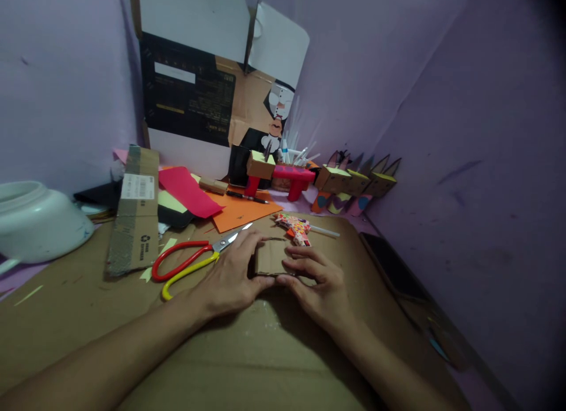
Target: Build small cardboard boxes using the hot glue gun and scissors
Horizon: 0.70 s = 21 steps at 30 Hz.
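Note:
A small cardboard box [273, 257] is held between both hands, low over the cardboard-covered tabletop. My left hand [236, 269] grips its left side, thumb at the near edge and fingers along the far left corner. My right hand [316, 275] closes on its right side, fingertips resting on the top face and thumb at the near edge. The box's underside is hidden. Just left of my left hand lie scissors [190, 260] with red and yellow handles, blades partly behind the hand. Beyond the box is a bright patterned paper piece [294, 227] beside a white stick [325, 230].
A white pot [42, 222] stands at the left, near a taped cardboard strip [135, 222]. Red paper [190, 193] and orange paper [239, 210] lie behind. Cardboard animal figures [354, 184] line the back right; an unfolded printed box [190, 92] leans on the wall. A dark phone-like slab [393, 266] lies right.

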Each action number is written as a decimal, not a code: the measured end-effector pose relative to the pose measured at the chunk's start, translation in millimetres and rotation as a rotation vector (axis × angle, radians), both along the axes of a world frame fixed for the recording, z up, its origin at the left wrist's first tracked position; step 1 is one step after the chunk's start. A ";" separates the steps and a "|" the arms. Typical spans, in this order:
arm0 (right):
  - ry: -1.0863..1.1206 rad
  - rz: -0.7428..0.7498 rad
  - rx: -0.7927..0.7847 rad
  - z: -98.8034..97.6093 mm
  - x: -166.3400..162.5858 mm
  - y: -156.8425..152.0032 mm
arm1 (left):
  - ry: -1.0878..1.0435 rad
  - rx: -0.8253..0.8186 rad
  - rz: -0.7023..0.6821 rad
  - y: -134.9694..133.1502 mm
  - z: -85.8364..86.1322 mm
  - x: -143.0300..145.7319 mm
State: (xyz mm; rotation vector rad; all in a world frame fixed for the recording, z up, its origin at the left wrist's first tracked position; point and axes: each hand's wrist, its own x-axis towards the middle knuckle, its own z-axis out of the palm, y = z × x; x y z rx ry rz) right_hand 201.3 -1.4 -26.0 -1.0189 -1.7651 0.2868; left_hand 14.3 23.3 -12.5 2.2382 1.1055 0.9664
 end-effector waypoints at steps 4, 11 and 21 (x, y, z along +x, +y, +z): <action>-0.019 -0.005 -0.008 2.3 -0.3 -0.3 | -0.025 -0.063 0.008 3.8 -2.1 2.8; 0.120 0.030 -0.190 0.7 1.7 0.4 | -0.071 -0.061 -0.003 2.8 -1.7 1.9; 0.237 0.258 -0.448 12.0 6.4 -14.5 | 0.013 0.226 -0.103 -12.6 2.9 -6.5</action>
